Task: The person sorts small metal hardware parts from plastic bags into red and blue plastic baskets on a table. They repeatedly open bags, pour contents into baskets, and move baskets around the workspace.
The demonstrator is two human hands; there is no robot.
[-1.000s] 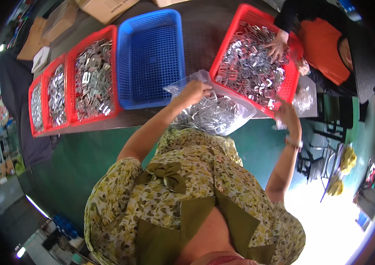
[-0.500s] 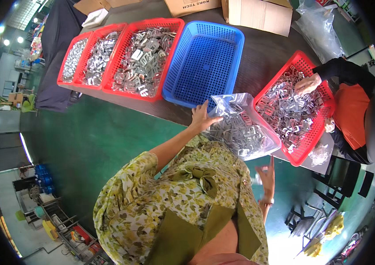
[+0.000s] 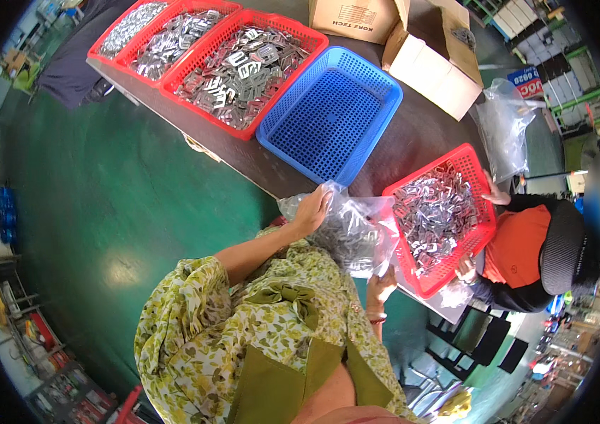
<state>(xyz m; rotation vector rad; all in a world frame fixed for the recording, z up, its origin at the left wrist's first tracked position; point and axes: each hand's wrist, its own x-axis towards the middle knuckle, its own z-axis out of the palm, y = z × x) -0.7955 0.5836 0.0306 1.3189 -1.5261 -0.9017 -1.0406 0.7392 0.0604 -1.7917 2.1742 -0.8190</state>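
Note:
A clear plastic bag point(image 3: 351, 233) full of small metal parts rests at the near edge of the dark table point(image 3: 413, 141). My left hand point(image 3: 312, 208) grips the bag's top left corner. My right hand point(image 3: 382, 284) holds the bag's lower right edge from below. The bag lies between an empty blue basket point(image 3: 331, 113) and a red basket point(image 3: 440, 215) heaped with metal parts.
Three more red baskets point(image 3: 243, 67) of metal parts line the table to the left. Cardboard boxes point(image 3: 427, 63) and a clear bag point(image 3: 505, 124) sit at the far side. A person in orange point(image 3: 526, 251) works at the red basket on the right. Green floor point(image 3: 116, 205) lies left.
My view has swung, so the table now sits further right and up. My right hand has come up from beside my body and taken hold of the bag's lower edge.

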